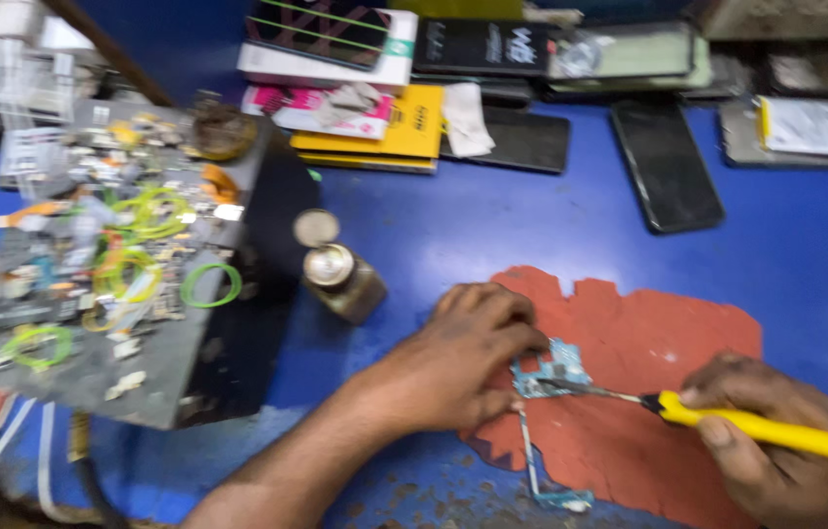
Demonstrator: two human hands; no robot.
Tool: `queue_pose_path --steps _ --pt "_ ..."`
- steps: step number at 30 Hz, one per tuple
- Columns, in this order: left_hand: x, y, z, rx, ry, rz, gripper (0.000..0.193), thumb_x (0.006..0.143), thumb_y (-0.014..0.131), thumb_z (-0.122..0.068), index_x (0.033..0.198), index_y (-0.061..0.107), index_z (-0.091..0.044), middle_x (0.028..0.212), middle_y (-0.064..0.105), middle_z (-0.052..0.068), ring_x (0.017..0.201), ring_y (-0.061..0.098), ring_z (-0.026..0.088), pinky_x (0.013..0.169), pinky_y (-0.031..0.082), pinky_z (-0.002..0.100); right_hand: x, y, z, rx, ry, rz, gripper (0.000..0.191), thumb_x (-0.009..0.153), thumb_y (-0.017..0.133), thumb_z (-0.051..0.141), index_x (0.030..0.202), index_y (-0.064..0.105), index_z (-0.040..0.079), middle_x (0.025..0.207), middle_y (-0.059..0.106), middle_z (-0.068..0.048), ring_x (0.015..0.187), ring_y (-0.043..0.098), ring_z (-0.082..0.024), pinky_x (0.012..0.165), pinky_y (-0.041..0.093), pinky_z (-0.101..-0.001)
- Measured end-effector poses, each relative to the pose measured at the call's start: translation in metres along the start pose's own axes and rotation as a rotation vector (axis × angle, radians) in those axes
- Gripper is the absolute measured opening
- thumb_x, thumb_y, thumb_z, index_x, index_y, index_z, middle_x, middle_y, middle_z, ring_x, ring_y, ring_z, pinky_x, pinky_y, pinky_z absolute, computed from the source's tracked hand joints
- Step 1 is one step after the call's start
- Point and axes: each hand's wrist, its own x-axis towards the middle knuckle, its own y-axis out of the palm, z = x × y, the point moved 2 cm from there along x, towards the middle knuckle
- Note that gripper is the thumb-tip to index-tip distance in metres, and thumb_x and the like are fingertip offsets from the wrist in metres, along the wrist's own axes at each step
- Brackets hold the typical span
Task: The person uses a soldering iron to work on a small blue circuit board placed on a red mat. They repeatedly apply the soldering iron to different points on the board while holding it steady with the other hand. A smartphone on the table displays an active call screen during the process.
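- Blue table (492, 235) fills the view, and a torn red mat (649, 353) lies on it; that mat is the landmark for every place below.
- On the mat's left half lies a small blue circuit board (549, 370), with a thin strip running from it down toward the mat's lower edge.
- The left hand (463, 362) lies flat over the mat's left edge, fingers pressed together on the board, pinning it down.
- The right hand (777, 441) sits at the mat's lower right corner, its grip clamped on a yellow-handled tool (767, 426).
- The tool's thin metal tip (590, 390) points left across the mat and touches the board, just under the left fingers.
- My guess at the step: the person is working on one small spot of the board, poking or prying at it while the other hand keeps it from sliding.
- The next move seems to need a steady, gentle push with the tip, and the left fingers kept firm, since the board is small and light.
- The left forearm comes in from below the mat, slanting up; the right wrist is bent low, with the handle going off past the mat to the right.
- Left of the mat stands a small round brass pot (336, 274) with its lid beside it.
- Farther left is a grey tray (100, 264) heaped with tiny parts and green rings.
- Above the mat lie dark phones (667, 165) and coloured boxes (375, 118).
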Motion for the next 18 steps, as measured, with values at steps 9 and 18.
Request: queue_pose_path --steps 9,18 --pt "-0.008 -0.003 -0.004 0.017 -0.006 -0.036 0.059 0.067 0.086 -0.025 0.122 0.069 -0.012 0.133 0.058 0.009 0.135 0.048 0.034 0.116 0.035 0.049 -0.001 0.006 -0.047 0.15 -0.089 0.015 0.017 0.095 0.063 0.013 0.109 0.065 0.004 0.089 0.069 -0.011 0.075 0.068 -0.018 0.073 0.058 -0.0299" --pt "-0.002 -0.001 -0.003 -0.009 0.007 -0.02 0.056 0.067 0.085 -0.023 0.119 0.069 -0.011 0.127 0.06 0.009 0.131 0.049 0.033 0.112 0.036 0.049 0.009 0.004 0.014 -0.032 -0.013 -0.018 0.011 0.091 0.065 0.01 0.099 0.066 0.001 0.087 0.072 -0.011 0.079 0.069 -0.021 0.071 0.058 -0.0294"
